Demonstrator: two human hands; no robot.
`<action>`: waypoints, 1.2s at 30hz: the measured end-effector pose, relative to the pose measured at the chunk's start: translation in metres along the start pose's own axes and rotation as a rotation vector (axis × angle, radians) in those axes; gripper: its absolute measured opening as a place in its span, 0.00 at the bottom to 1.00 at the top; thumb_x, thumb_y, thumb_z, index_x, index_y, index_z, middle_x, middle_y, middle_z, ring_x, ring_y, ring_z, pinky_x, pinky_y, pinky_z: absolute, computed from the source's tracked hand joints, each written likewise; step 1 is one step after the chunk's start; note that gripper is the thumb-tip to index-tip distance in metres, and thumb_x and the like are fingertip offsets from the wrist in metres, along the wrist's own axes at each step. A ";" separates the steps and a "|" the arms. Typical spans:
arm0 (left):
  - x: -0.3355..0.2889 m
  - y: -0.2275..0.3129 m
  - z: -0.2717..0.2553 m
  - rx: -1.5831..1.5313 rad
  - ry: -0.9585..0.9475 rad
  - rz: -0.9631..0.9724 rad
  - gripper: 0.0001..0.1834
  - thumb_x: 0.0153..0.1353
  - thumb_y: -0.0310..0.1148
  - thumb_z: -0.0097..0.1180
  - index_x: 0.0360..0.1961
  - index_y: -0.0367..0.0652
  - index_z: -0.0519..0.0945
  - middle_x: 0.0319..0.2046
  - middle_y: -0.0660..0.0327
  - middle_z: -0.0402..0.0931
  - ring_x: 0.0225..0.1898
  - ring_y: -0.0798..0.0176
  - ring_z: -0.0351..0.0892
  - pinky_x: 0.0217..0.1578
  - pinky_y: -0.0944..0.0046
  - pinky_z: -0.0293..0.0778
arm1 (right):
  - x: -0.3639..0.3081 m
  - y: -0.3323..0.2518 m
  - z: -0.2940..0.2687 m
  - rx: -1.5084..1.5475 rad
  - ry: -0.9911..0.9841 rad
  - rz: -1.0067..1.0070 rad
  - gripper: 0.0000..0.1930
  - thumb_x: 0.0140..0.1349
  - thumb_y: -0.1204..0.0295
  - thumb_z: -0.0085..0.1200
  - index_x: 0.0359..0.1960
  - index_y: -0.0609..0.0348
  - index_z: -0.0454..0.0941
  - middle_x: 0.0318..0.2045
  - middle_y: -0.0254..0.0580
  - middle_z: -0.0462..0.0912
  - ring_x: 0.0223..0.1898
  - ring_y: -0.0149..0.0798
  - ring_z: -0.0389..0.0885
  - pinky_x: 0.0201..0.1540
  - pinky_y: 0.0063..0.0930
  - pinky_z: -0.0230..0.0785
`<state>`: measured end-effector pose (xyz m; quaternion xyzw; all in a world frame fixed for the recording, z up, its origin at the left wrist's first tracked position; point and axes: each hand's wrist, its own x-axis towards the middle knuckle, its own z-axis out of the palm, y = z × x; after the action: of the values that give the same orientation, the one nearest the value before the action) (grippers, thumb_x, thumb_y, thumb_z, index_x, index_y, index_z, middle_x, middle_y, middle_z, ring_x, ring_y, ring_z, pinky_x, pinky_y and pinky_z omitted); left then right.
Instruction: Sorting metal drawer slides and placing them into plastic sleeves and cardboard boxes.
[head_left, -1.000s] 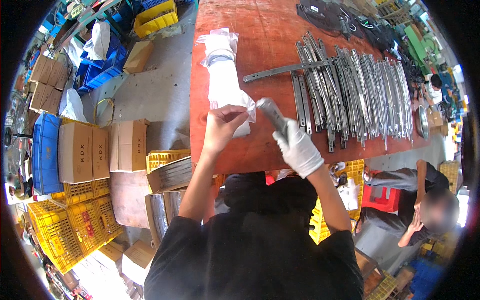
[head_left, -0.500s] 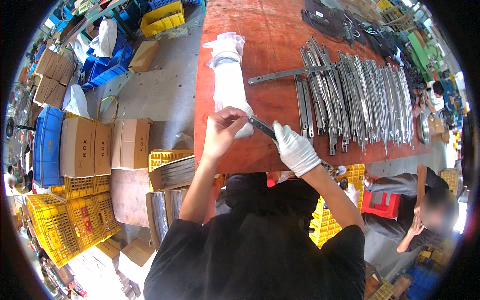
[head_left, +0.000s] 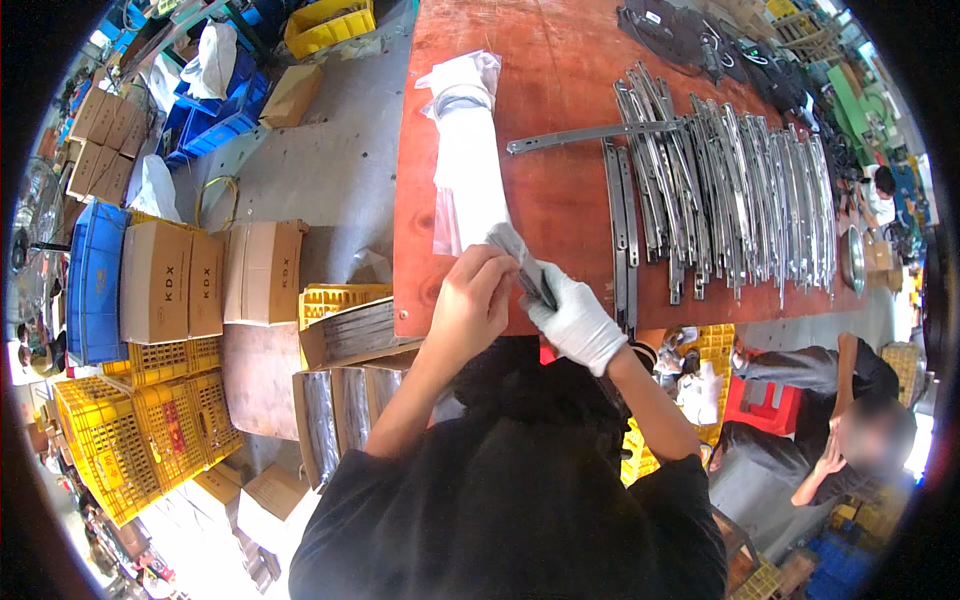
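Observation:
My right hand point(head_left: 580, 325), in a white knitted glove, is closed round a dark metal slide rail point(head_left: 541, 284) at the near edge of the red table. Clear plastic film point(head_left: 508, 242) appears to cover the rail's far end. My bare left hand point(head_left: 472, 303) pinches at that film, its fingertips close beside the rail. Just beyond lies a long stack of white plastic sleeves point(head_left: 470, 170), with a band around its far part. To the right, many similar metal rails point(head_left: 745, 200) lie side by side in a pile, and a single rail point(head_left: 590, 135) rests crosswise at its left.
The red tabletop point(head_left: 550, 70) carries dark bags point(head_left: 665, 35) at its far right and a round metal dish point(head_left: 852, 258) at its right edge. Cartons point(head_left: 155, 280) and yellow crates point(head_left: 140, 450) stand left. A seated person point(head_left: 800, 400) is at the right.
Both hands have drawn together and come nearer to me. The rail's far end, bare before, now appears under clear film. The view has shifted slightly.

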<state>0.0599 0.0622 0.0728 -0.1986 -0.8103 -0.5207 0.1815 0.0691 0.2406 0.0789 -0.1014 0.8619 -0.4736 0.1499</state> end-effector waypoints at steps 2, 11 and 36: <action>-0.009 0.000 0.003 -0.017 -0.006 -0.048 0.07 0.55 0.15 0.57 0.37 0.32 0.78 0.33 0.50 0.76 0.35 0.45 0.79 0.37 0.53 0.76 | -0.001 0.007 0.007 0.044 0.018 0.015 0.32 0.63 0.71 0.58 0.67 0.64 0.61 0.43 0.66 0.82 0.45 0.54 0.86 0.47 0.38 0.75; -0.029 0.015 -0.003 0.065 -0.048 -0.063 0.08 0.55 0.15 0.59 0.36 0.32 0.77 0.33 0.49 0.77 0.35 0.46 0.80 0.37 0.56 0.76 | -0.020 -0.007 0.021 -0.061 -0.013 0.000 0.44 0.63 0.77 0.52 0.76 0.58 0.39 0.36 0.74 0.81 0.40 0.69 0.82 0.44 0.48 0.75; -0.087 0.086 -0.007 -0.193 -0.403 -0.132 0.18 0.47 0.19 0.59 0.43 0.36 0.78 0.35 0.54 0.81 0.37 0.47 0.83 0.40 0.55 0.76 | -0.142 -0.087 -0.130 1.103 -0.808 0.174 0.39 0.68 0.52 0.55 0.67 0.74 0.62 0.37 0.66 0.84 0.28 0.44 0.87 0.29 0.27 0.81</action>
<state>0.1785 0.0770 0.0985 -0.2613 -0.7878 -0.5565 -0.0382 0.1583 0.3416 0.2412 -0.1093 0.3764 -0.7543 0.5267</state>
